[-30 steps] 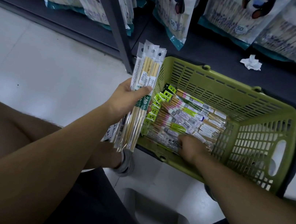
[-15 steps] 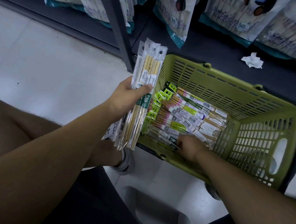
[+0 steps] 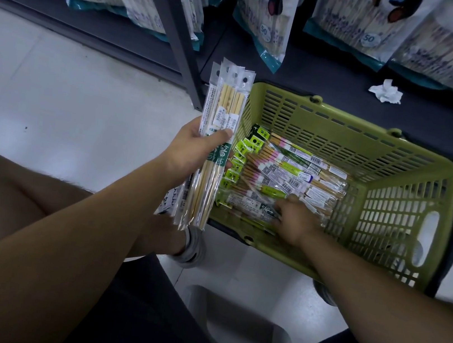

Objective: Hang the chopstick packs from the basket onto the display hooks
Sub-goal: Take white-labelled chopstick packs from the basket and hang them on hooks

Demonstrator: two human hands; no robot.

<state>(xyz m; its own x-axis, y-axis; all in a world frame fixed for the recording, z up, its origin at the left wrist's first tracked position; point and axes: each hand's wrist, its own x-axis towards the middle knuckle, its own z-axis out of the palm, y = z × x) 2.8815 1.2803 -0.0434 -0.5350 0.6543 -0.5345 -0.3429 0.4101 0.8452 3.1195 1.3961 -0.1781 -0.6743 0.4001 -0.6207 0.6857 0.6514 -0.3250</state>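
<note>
Packs (image 3: 220, 111) held fanned in left grip (image 3: 193, 151) may slip while right grip (image 3: 297, 223), closure unclear, rummages the basket (image 3: 369, 151).

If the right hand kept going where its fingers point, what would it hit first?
Most likely the chopstick packs piled in the green basket; the right hand is blurred, so contact is unclear.

Left hand (image 3: 196, 149) raised, fingers clamped in a grip; right hand (image 3: 295, 221) reaches low, fingers blurred.

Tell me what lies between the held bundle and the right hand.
Head view: between bundle and right hand stand the basket's side wall and green-tabbed packs inside.
</note>
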